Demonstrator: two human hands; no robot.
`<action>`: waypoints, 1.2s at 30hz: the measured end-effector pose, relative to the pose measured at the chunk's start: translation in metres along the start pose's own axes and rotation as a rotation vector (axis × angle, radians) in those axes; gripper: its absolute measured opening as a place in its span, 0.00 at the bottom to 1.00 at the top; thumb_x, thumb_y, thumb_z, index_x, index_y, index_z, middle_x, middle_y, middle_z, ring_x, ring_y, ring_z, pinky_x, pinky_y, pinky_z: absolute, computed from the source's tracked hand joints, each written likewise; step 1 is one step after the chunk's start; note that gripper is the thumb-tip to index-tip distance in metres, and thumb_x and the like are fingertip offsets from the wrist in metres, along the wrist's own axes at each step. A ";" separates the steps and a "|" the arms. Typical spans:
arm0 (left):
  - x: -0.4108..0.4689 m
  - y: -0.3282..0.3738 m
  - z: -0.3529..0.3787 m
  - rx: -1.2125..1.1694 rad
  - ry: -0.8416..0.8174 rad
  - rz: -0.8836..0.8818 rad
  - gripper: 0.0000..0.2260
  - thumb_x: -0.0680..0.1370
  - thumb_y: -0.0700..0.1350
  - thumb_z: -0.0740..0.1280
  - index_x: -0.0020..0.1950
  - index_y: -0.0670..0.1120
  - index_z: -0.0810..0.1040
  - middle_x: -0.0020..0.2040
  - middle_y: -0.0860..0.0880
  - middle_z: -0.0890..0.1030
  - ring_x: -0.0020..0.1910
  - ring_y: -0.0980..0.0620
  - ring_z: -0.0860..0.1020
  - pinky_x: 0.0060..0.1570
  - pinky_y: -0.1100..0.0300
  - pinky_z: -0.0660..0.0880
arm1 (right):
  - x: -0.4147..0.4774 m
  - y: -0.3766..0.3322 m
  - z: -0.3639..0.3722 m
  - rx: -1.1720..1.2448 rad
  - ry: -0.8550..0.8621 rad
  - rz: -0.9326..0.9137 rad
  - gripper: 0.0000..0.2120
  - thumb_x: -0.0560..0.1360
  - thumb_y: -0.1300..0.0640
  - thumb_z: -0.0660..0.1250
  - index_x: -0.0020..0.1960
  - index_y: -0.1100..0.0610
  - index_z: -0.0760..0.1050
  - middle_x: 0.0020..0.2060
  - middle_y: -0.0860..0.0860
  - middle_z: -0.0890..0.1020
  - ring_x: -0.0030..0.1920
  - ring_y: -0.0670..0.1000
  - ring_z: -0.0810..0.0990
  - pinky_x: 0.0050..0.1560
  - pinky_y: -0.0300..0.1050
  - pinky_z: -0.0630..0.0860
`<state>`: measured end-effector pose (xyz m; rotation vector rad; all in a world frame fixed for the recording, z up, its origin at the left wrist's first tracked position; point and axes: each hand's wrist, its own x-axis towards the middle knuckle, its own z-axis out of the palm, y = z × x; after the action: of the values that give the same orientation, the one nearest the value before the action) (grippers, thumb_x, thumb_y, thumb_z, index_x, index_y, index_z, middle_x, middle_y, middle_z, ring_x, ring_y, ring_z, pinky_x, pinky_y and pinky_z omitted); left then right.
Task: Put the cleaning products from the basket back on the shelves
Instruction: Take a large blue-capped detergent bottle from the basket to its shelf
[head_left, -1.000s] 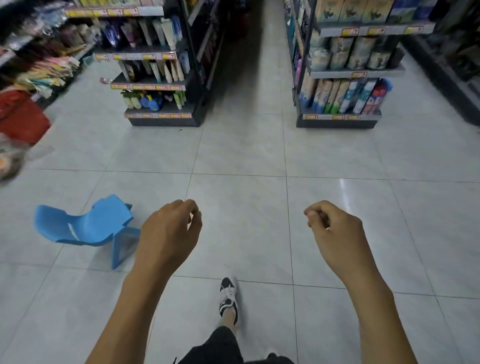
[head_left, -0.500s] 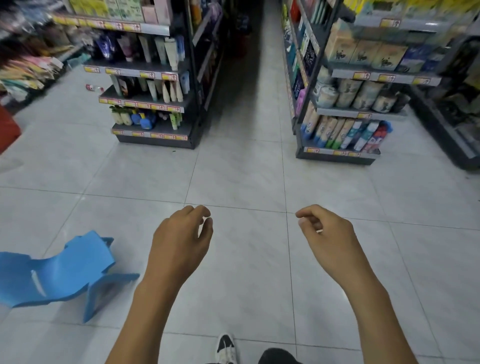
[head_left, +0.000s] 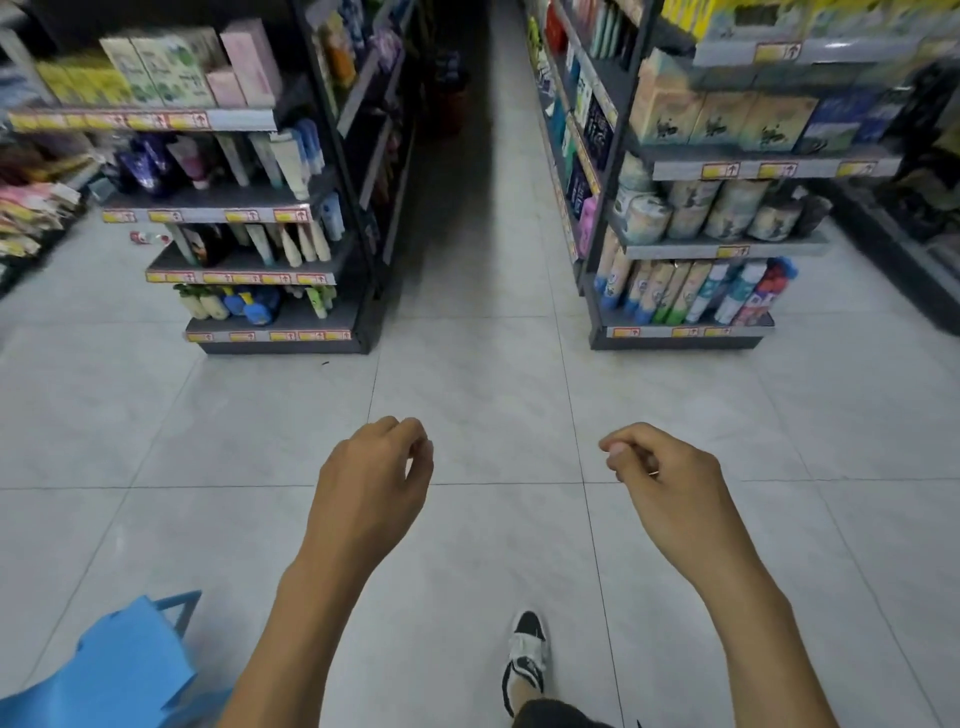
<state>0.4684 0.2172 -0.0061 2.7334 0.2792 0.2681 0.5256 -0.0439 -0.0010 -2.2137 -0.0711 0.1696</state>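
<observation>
Shelves: left shelves (head_left: 249, 270) carry tubes and bottles; right shelves (head_left: 691, 249) stand across the aisle from them. Yellow price tags (head_left: 234, 215), print too blurred to read. Left hand (head_left: 371, 488) and right hand (head_left: 660, 478) hover well short of the left shelves, fingers loosely curled, holding nothing. Blue chair (head_left: 119, 670) is nearer the camera.

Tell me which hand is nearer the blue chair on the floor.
Left. The left hand hangs ahead and to the right of the blue chair, apart from it; the right hand is farther right, beyond the left hand.
</observation>
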 end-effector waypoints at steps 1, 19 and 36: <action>0.022 0.003 0.002 0.014 -0.008 0.006 0.05 0.79 0.44 0.63 0.44 0.48 0.75 0.38 0.52 0.78 0.38 0.48 0.77 0.37 0.50 0.76 | 0.022 -0.001 -0.001 0.005 -0.004 0.000 0.09 0.81 0.56 0.63 0.47 0.46 0.80 0.40 0.42 0.83 0.43 0.38 0.80 0.41 0.29 0.72; 0.337 -0.116 0.012 0.057 0.111 -0.181 0.03 0.77 0.40 0.67 0.44 0.47 0.77 0.38 0.51 0.77 0.37 0.47 0.75 0.35 0.50 0.76 | 0.382 -0.113 0.104 -0.121 -0.168 -0.142 0.09 0.81 0.56 0.63 0.48 0.46 0.81 0.45 0.39 0.83 0.47 0.38 0.80 0.45 0.32 0.74; 0.701 -0.182 0.038 0.021 -0.042 0.073 0.06 0.80 0.43 0.64 0.43 0.46 0.76 0.37 0.49 0.79 0.34 0.46 0.77 0.34 0.49 0.76 | 0.667 -0.183 0.145 -0.077 0.024 0.003 0.10 0.81 0.57 0.62 0.48 0.47 0.80 0.40 0.40 0.83 0.45 0.41 0.81 0.46 0.39 0.77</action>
<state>1.1232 0.5296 -0.0073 2.7699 0.1718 0.2287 1.1659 0.2555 -0.0056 -2.2924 -0.0623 0.1441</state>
